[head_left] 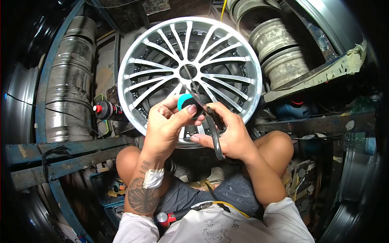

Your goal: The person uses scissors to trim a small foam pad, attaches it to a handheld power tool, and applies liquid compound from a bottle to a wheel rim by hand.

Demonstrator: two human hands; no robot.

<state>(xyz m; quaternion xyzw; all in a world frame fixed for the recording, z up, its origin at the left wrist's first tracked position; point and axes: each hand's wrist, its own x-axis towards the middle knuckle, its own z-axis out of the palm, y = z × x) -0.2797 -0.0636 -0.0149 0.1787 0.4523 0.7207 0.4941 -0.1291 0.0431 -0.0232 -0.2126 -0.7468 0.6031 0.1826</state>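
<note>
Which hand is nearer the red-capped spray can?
Left. The left hand, pinching a teal disc, sits right of the spray can, apart; the right hand is farther right, holding scissors.

On my remote feed I see both arms uncovered from approx. the elbow down. Left hand [166, 121] & right hand [231, 135]: nails cut short. The left forearm has a big dark tattoo [141, 197], fan- or wing-shaped w/ fine lines, plus a few small ink marks nearer the wrist. A white tape strip [154, 178] runs across that forearm, btwn the small marks & the big tattoo. White T-shirt [194, 229], short sleeves, black line drawing on the front. Dark grey shorts [231, 189] w/ pale specks. Knees uncovered.
</note>
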